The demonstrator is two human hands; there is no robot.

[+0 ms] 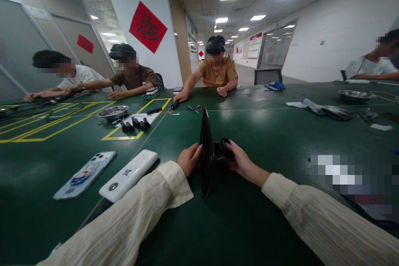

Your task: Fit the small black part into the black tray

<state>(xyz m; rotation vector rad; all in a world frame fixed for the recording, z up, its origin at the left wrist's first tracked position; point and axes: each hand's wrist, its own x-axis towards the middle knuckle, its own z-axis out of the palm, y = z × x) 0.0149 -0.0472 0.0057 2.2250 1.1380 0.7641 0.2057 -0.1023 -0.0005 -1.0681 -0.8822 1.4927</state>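
Black panel (206,158), clasped by left fingers (196,154), its mount (222,149) by right fingers (236,151), has a phone (85,176) and white device (132,174) leftward.

The flat panel (208,158) is black — table (268,129) green.

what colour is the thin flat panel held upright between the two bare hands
The thin flat panel is black, seen best in the head view.

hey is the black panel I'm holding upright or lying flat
Upright: the black panel shows nearly edge-on, its long edge running up and down, between the left hand and the right hand.
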